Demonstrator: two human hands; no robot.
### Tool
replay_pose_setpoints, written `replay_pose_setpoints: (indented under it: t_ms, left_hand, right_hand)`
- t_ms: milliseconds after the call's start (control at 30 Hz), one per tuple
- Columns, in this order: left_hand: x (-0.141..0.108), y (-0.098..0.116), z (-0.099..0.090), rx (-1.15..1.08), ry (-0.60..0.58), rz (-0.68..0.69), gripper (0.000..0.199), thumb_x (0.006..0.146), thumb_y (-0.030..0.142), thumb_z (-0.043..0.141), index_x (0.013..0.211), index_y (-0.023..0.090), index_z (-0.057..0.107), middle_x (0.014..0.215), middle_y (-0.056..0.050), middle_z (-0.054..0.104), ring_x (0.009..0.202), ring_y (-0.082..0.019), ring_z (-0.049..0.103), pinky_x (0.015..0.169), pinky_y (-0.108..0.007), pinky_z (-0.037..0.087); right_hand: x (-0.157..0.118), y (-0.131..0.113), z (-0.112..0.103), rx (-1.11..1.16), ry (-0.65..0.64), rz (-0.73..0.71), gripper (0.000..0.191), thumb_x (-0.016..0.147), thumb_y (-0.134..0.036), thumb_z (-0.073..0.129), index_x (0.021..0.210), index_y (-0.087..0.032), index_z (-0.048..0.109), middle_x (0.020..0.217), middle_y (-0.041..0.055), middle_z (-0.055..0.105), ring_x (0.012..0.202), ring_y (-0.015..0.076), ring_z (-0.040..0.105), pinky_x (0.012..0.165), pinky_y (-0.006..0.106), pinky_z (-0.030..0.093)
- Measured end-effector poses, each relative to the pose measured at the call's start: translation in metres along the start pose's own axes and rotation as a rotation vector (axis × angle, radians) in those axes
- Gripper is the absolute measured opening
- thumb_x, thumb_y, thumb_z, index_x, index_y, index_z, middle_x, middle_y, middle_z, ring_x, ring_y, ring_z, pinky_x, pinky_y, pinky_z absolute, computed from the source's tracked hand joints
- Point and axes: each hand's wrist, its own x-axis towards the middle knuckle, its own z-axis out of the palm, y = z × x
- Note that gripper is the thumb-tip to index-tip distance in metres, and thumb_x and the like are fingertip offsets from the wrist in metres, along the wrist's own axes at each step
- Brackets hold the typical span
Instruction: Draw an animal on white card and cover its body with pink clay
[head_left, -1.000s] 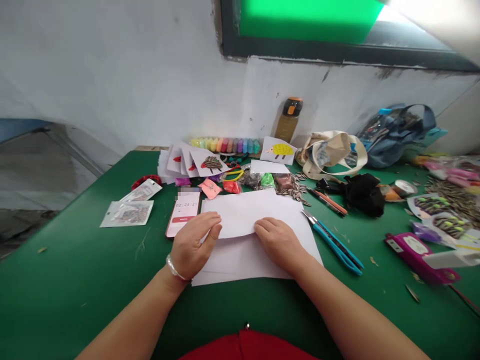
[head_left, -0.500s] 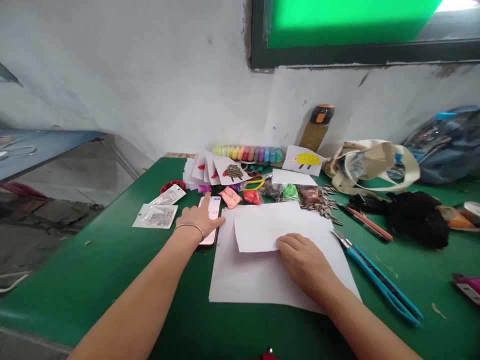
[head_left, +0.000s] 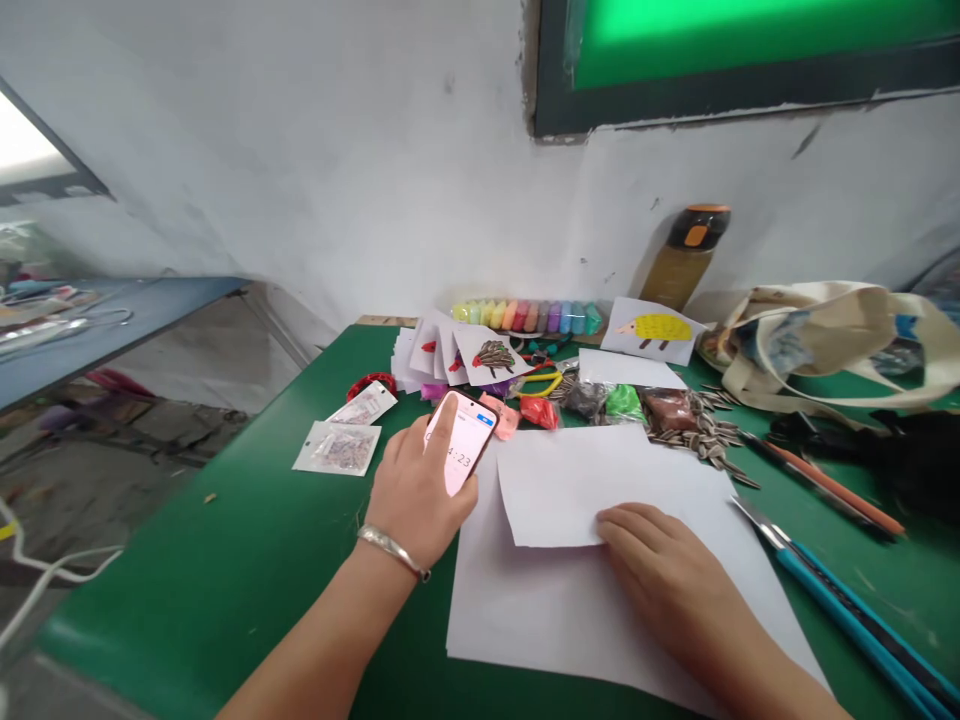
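My left hand (head_left: 420, 490), with a silver bangle at the wrist, grips a phone (head_left: 471, 430) raised off the table, its index finger lying over the lit screen that shows digits. My right hand (head_left: 667, 560) has its fingers closed on the lower edge of a small white paper (head_left: 562, 490), which is tilted up a little. Beneath it lie larger white sheets (head_left: 517, 610) on the green table. A blue-handled utility knife (head_left: 832, 580) rests on the right of the sheets, its blade out.
Behind the sheets are clay packets (head_left: 538, 412), sunflower seeds (head_left: 701, 430) and hedgehog picture cards (head_left: 491, 352). A yellow hedgehog drawing (head_left: 654, 330) leans near a bottle (head_left: 686, 260). Pens (head_left: 832, 480) and a cloth bag (head_left: 810, 340) are at right, bead packets (head_left: 339, 447) at left.
My left hand has closed around the phone and lifted it from the table, tilting it. My right hand keeps its hold on the small paper. The view has shifted left and closer.
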Motion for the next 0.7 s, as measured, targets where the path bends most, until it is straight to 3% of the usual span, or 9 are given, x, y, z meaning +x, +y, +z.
replay_pose_setpoints:
  t_ms: [267, 700]
  left_hand:
    - [-0.010, 0.001, -0.003, -0.022, 0.074, 0.016, 0.085, 0.078, 0.027, 0.060, 0.151, 0.029, 0.015, 0.132, -0.012, 0.051, 0.113, -0.035, 0.051, 0.097, -0.053, 0.041]
    - [-0.016, 0.000, -0.003, 0.015, 0.067, -0.035, 0.080, 0.080, 0.025, 0.058, 0.151, 0.025, 0.021, 0.133, -0.012, 0.050, 0.115, -0.033, 0.049, 0.096, -0.050, 0.042]
  right_hand:
    - [-0.001, 0.001, 0.002, -0.028, 0.035, -0.032, 0.017, 0.093, -0.016, 0.047, 0.101, -0.019, 0.061, 0.102, 0.0079, 0.068, 0.098, 0.0240, 0.059, 0.082, 0.038, 0.045]
    - [-0.002, 0.003, 0.004, -0.041, 0.071, -0.059, 0.018, 0.093, -0.017, 0.047, 0.101, -0.018, 0.063, 0.101, 0.0069, 0.069, 0.097, 0.0223, 0.060, 0.085, 0.036, 0.044]
